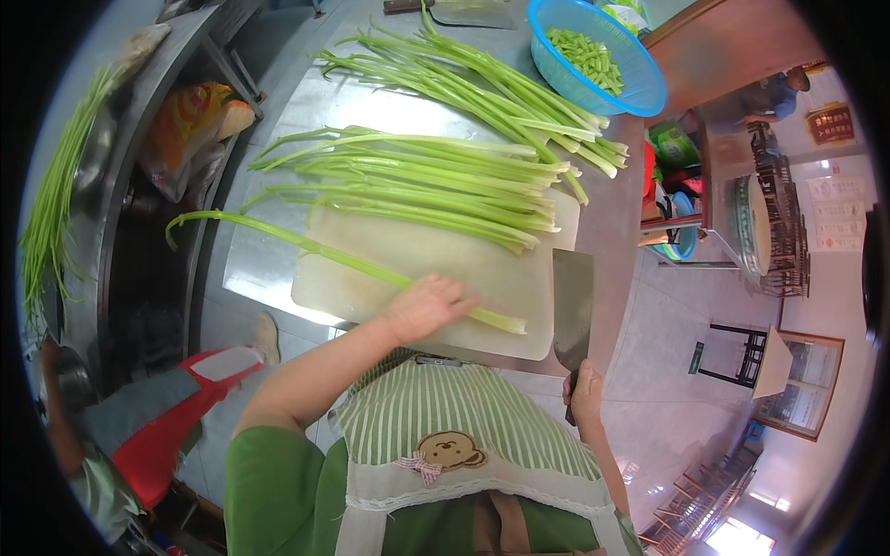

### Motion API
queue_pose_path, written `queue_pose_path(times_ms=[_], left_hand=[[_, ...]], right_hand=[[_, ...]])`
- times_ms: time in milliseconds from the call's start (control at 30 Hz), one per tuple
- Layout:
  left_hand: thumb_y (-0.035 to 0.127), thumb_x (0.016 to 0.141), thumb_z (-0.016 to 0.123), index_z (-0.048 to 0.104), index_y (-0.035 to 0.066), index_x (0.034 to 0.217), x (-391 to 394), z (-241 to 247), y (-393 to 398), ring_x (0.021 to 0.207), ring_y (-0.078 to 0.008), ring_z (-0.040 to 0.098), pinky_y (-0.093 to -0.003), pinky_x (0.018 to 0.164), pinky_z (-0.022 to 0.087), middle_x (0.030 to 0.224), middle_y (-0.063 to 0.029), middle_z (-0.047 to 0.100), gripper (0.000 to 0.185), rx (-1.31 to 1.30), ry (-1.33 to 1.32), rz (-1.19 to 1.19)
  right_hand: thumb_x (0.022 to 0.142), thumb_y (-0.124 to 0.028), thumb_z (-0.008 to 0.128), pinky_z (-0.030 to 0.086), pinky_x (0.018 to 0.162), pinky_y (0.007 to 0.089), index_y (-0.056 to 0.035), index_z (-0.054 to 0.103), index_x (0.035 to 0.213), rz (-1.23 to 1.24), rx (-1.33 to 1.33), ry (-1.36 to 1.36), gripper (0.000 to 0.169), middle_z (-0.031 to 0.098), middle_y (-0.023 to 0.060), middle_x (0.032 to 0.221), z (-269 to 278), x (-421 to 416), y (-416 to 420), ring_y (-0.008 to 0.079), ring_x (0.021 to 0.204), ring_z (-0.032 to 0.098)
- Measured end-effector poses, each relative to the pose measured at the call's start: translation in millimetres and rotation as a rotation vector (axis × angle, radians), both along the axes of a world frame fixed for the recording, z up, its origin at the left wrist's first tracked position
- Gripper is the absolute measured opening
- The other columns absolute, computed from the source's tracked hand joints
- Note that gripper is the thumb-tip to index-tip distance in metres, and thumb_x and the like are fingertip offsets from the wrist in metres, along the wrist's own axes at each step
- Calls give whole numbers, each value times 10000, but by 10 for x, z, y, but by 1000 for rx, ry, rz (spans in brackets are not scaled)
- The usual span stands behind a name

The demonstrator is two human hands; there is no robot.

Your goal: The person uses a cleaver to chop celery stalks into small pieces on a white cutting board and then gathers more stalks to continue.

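My left hand [432, 306] lies over a single celery stalk [348, 260] near the front edge of a white cutting board [431, 254]; whether its fingers grip the stalk is blurred. My right hand [585, 390] holds the dark handle of a cleaver [573, 306], whose broad blade points away from me, flat beside the board's right edge. Several celery stalks [424, 182] lie side by side across the back of the board, pale ends to the right. Behind them, a second bunch of celery [480, 90] rests on the steel table.
A blue plastic basket [598, 104] with cut celery [587, 59] stands at the back right. Another knife blade [473, 14] lies at the far edge. Long green stalks [62, 187] lie on a steel counter at left, where a co-worker in a red apron [153, 431] stands.
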State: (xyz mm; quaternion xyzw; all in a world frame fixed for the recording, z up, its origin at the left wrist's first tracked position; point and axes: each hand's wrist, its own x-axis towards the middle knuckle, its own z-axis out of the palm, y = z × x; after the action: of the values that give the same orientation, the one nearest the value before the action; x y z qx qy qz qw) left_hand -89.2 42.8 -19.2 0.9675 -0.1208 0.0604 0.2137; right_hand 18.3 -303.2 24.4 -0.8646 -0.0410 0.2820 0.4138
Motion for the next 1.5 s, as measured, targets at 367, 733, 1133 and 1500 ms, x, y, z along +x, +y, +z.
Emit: queue_pose_path(times_ms=[367,733,1133,1500], left_hand=[[276,873,594,476,186,1382,-512,-144,370,1383,-327,275,-583,1088,184,1463,-144,344,531,-17,18,707],[253,913,524,390,98,1425,-621,-275,659,1424,-337,197,-609,1118,112,1531,-143,253,551,-73,50,853],[182,908,506,410,93,1407,-700,-149,629,1439,-292,176,-590,1140,80,1537,-101,255,516,-110,117,862],[153,901,494,422,86,1398,-710,-184,637,1432,-287,192,-597,1137,71,1521,-100,282,506,-137,78,862]], right_hand=[[1006,-511,310,283,370,265,-74,454,611,165,-4,-138,606,421,19,447,268,26,164,103,384,379],[959,-278,499,434,577,285,-11,655,1045,514,-276,54,321,568,57,639,904,78,1123,119,593,534],[979,-333,481,394,529,290,3,621,905,791,-313,-35,372,517,43,585,984,78,1629,113,556,485],[945,-266,547,474,657,315,4,650,1049,814,-415,21,308,610,129,706,1072,79,1813,168,670,588]])
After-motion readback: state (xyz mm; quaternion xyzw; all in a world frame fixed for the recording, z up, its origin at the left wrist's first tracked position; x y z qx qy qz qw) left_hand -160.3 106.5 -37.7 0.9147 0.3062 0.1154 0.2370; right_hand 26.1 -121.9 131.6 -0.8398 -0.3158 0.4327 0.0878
